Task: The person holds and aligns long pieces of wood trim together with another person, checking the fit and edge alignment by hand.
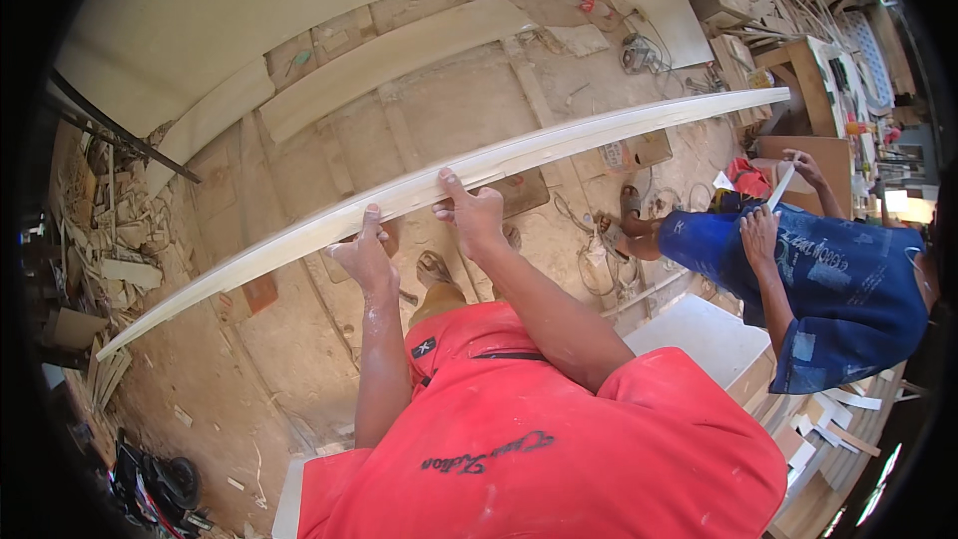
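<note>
A long, pale wooden board stretches across the view in front of me, held edge-up and bent by the lens. My left hand grips it left of its middle, thumb on the upper edge and fingers curled beneath. Close by on the right, my right hand holds the same board, its thumb also on top. Dust coats my fingers and left forearm. The undersides of both hands, where the fingers wrap the board, are partly hidden.
At right a co-worker in a dark blue shirt holds a thin white strip. Large pale panels lie beyond the board. Scrap wood is piled at left, a power tool sits far right, and a motorbike stands lower left.
</note>
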Motion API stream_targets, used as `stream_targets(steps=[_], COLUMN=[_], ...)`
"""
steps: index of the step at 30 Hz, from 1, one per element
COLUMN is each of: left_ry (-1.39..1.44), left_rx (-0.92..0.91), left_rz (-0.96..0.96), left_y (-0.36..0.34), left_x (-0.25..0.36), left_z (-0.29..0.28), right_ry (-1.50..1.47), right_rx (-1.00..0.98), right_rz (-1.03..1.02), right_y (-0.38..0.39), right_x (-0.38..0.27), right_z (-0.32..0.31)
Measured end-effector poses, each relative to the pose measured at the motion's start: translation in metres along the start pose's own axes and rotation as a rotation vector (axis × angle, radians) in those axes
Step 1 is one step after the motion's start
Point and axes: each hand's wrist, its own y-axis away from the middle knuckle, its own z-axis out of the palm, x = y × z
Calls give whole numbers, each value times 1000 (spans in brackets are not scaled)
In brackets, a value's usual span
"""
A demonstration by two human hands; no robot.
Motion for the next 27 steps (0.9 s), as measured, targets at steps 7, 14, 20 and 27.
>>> stream_targets(steps=[7, 14, 20, 27], left_ry=[27, 65, 54, 12], left_rx=[-84, -24, -1, -3], left_rz=[-6, 9, 23, 0], left_y=[-8, -3, 11, 9], left_x=[-8, -18, -18, -9], left_z=[-12, -20, -29, -26], right_ry=[-53, -149, -207, -39], right_rx=[71, 168, 201, 33], right_rz=[-29, -111, -111, -51], right_y=[2, -7, 3, 34], right_x=[-3, -15, -3, 48], right_z=[-11, -51, -54, 15])
